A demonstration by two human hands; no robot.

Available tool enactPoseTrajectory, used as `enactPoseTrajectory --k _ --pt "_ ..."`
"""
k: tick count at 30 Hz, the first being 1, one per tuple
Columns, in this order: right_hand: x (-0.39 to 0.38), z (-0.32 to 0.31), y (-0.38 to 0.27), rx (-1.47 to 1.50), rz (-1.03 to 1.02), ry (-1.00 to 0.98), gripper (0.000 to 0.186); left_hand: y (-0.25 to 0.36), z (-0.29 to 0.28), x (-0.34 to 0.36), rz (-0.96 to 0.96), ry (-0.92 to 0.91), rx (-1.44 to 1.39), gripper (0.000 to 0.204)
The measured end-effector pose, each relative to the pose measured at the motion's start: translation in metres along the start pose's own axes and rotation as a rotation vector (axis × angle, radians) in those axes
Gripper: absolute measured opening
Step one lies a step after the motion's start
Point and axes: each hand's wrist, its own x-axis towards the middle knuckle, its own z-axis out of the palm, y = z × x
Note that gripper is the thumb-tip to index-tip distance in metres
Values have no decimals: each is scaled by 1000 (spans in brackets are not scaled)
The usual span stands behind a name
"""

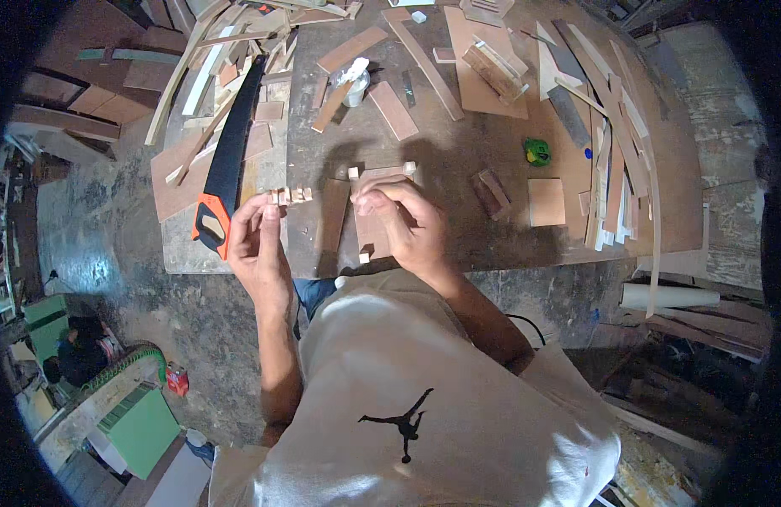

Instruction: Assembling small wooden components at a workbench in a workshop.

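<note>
Between the thumb and fingers of my left hand (pixel 259 245) is a small notched wooden piece (pixel 291 196), raised over the workbench (pixel 297 245). My right hand (pixel 411 226) is closed in a pinch above a small rectangular wooden board (pixel 371 237); what its fingertips hold, if anything, I cannot make out. Small pale wooden blocks sit at the board's corners: one at far left (pixel 353 173), a block at far right (pixel 409 167), and a block at the near left (pixel 364 258). My right hand hides part of the board. Left of the board lies a brown wood strip (pixel 332 215).
A handsaw (pixel 230 160) with an orange handle lies left of my left hand. Beyond stands a white tub (pixel 355 89) with white paste. A green tape measure (pixel 536 152) and a square wood piece (pixel 546 202) lie to the right. Long wood strips (pixel 614 152) line the right side.
</note>
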Motion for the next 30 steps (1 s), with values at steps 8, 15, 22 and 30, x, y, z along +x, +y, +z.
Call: enactPoseTrajectory --k 8,15,22,30 --pt "24 -6 21 -221 141 2 15 1 -17 35 69 96 -101 20" --pt "83 -49 179 -232 173 131 16 2 -31 36 27 160 -54 21" --pt "152 -101 289 -800 278 122 43 -6 -33 32 -2 205 -70 21" --pt "172 -95 316 -975 385 98 65 6 -19 29 -43 199 -49 21"
